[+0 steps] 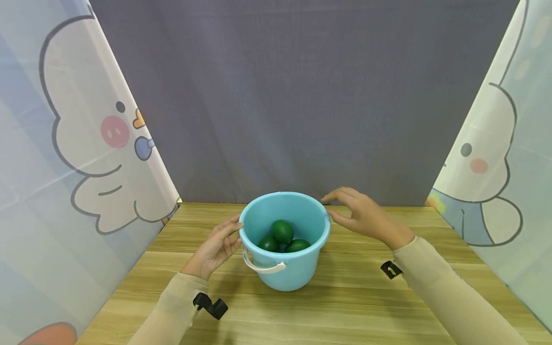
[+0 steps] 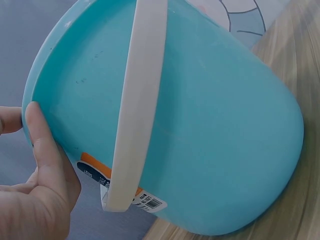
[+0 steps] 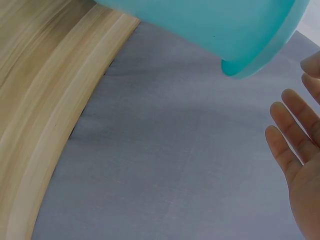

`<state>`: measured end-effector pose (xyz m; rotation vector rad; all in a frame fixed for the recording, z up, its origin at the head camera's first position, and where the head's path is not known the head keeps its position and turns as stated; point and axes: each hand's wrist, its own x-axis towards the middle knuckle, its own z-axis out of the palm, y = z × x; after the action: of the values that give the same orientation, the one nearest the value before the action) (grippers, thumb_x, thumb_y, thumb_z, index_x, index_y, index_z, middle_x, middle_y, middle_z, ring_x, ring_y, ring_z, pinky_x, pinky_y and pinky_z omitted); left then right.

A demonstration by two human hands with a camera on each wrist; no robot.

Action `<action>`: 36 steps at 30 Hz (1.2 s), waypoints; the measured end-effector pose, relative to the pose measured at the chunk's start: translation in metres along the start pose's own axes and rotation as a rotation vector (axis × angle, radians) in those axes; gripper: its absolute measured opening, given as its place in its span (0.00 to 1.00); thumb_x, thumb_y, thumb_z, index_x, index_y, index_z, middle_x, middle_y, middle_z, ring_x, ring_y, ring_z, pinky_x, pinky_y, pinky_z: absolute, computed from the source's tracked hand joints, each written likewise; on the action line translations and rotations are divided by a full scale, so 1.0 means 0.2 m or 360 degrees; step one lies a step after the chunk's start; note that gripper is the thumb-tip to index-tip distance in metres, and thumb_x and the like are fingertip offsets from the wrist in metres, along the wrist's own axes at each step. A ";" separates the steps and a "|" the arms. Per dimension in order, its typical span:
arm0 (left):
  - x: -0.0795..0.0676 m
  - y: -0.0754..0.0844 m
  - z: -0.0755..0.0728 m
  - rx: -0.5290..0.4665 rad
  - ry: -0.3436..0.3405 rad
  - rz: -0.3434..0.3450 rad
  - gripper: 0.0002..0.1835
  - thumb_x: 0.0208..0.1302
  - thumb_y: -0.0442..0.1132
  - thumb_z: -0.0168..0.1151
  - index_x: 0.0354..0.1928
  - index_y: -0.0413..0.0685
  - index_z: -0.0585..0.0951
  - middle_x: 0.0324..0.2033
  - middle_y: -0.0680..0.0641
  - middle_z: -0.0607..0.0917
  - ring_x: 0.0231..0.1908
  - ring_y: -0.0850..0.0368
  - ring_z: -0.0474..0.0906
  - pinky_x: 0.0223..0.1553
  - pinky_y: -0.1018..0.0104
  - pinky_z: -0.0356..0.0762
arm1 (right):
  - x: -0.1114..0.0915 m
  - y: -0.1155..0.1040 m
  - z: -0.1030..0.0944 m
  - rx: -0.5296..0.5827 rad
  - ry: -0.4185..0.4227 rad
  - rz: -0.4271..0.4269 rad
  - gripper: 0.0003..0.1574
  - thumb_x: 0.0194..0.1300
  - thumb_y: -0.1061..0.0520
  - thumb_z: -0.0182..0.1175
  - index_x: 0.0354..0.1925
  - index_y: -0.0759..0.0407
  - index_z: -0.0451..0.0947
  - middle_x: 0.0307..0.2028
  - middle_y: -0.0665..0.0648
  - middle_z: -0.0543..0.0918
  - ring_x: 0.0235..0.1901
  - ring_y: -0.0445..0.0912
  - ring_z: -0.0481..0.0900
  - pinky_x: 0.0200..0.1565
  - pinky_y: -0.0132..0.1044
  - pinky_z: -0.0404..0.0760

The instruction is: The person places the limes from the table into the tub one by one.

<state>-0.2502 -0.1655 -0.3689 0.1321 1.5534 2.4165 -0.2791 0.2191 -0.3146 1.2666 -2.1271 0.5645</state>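
A light blue bucket (image 1: 288, 273) stands on the wooden table, tilted slightly in the head view. Three smooth, dark green oval fruits (image 1: 282, 232) lie together at its bottom. Its white handle (image 1: 265, 269) hangs down on the near left side. My left hand (image 1: 217, 244) pinches the left of the rim, one fingertip at the edge and another finger (image 2: 40, 122) just under the lip. At the far right of the rim, my right hand (image 1: 366, 215) hovers with fingers extended and spread. A gap shows between those fingers and the bucket in the right wrist view.
The wooden table (image 1: 379, 297) ends at a grey cloth (image 1: 276, 105) hanging behind it. Cartoon-printed curtains (image 1: 39, 201) flank both sides. A label (image 2: 150, 200) with a barcode is stuck on the bucket's outer wall, partly behind the handle.
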 end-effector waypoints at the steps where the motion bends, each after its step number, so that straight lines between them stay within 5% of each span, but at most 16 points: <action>1: 0.00 0.00 0.00 0.0004 0.0002 0.0000 0.32 0.73 0.32 0.54 0.76 0.39 0.59 0.60 0.42 0.73 0.31 0.64 0.83 0.35 0.80 0.81 | 0.00 0.00 0.00 0.0001 -0.0001 0.0008 0.20 0.59 0.64 0.72 0.50 0.61 0.81 0.49 0.53 0.83 0.50 0.48 0.80 0.51 0.43 0.84; 13: 0.00 0.00 0.00 0.0015 -0.0010 0.0005 0.32 0.73 0.33 0.54 0.76 0.39 0.58 0.63 0.41 0.70 0.31 0.65 0.82 0.35 0.81 0.81 | -0.09 0.02 -0.01 -0.0012 -0.0028 0.0091 0.22 0.59 0.65 0.71 0.52 0.59 0.80 0.50 0.54 0.83 0.53 0.48 0.79 0.53 0.43 0.82; 36: -0.01 -0.01 0.00 -0.0001 0.0012 0.0020 0.32 0.73 0.32 0.53 0.76 0.40 0.59 0.59 0.43 0.73 0.29 0.65 0.81 0.33 0.81 0.81 | -0.25 -0.01 0.02 0.0015 -0.0057 0.0207 0.23 0.60 0.64 0.71 0.54 0.56 0.79 0.49 0.52 0.83 0.48 0.46 0.80 0.42 0.45 0.85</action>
<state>-0.2489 -0.1650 -0.3700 0.1334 1.5592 2.4298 -0.2602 0.2478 -0.3512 1.1571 -2.2511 0.6113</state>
